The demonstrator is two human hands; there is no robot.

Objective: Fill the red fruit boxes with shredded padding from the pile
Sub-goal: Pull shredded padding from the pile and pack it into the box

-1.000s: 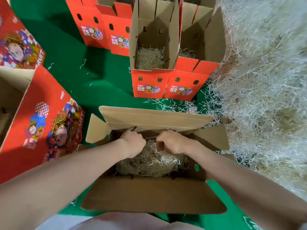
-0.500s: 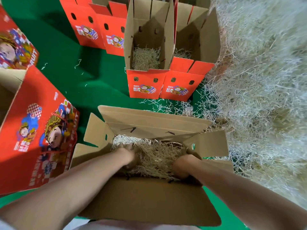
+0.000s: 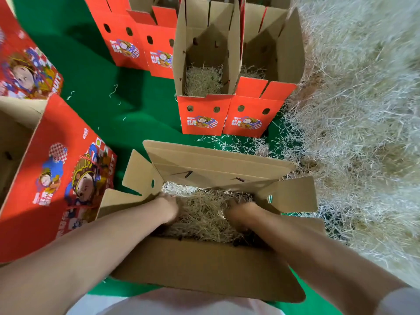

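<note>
Shredded padding [image 3: 204, 214] lies in the near open box [image 3: 204, 264], its flaps [image 3: 293, 196] splayed outward for access. Left hand [image 3: 167, 209] and right hand [image 3: 241, 213] press into it, probably spreading it; their fingers are buried, so I cannot tell their grip. The pile [image 3: 363, 110] lies right.

left hand [image 3: 169, 206]: was up at mid-box by the far wall, close beside the right; now out toward the left end, pushed down, fingers hidden in shreds.
right hand [image 3: 241, 212]: has swung to the right end, lower, fingers buried.
shredded padding [image 3: 204, 214]: was bunched under the hands; now spread across the open box [image 3: 204, 269], reaching its far-left corner.
</note>
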